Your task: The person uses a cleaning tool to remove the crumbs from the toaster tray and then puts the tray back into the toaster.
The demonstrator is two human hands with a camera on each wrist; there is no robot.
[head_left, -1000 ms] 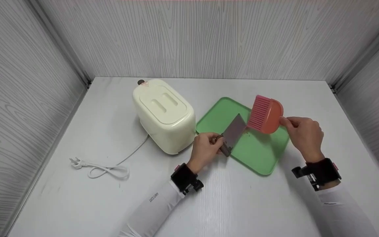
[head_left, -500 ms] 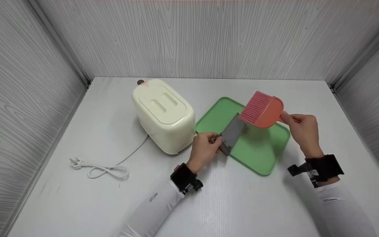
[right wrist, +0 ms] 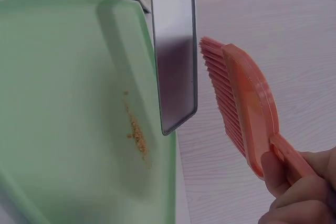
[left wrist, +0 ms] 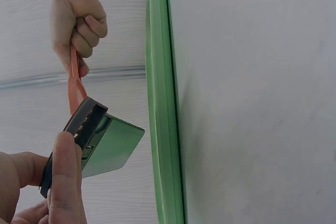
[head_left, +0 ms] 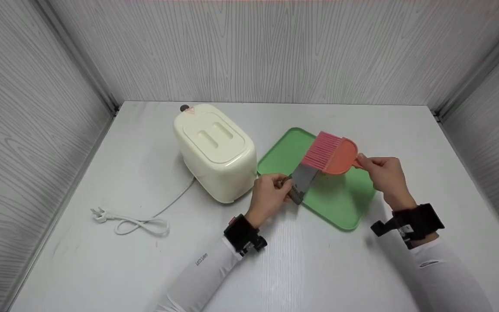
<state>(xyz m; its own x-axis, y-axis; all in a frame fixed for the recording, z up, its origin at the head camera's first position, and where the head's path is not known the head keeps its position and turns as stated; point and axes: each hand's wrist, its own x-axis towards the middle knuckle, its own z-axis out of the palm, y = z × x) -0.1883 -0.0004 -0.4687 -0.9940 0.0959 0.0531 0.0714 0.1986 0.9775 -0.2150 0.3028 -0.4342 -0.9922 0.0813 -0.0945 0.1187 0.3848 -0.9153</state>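
Observation:
My left hand pinches the dark end of a flat metal crumb tray, tilted over the near left edge of the green tray. From the right, my right hand grips the handle of an orange brush with pink bristles. In the head view the bristles overlap the crumb tray's far end; the right wrist view shows the brush a little apart from the crumb tray's face. A small streak of brown crumbs lies on the green tray.
A cream toaster stands left of the green tray, its slots covered by a lid. Its white cord lies looped on the white table, ending in a plug. Grey wood-grain panels enclose the back and sides.
My right hand has moved left with the brush, bringing its bristles from beside the crumb tray to over its far end. The left hand stays nearly still; the crumb tray's tilt has shifted slightly.

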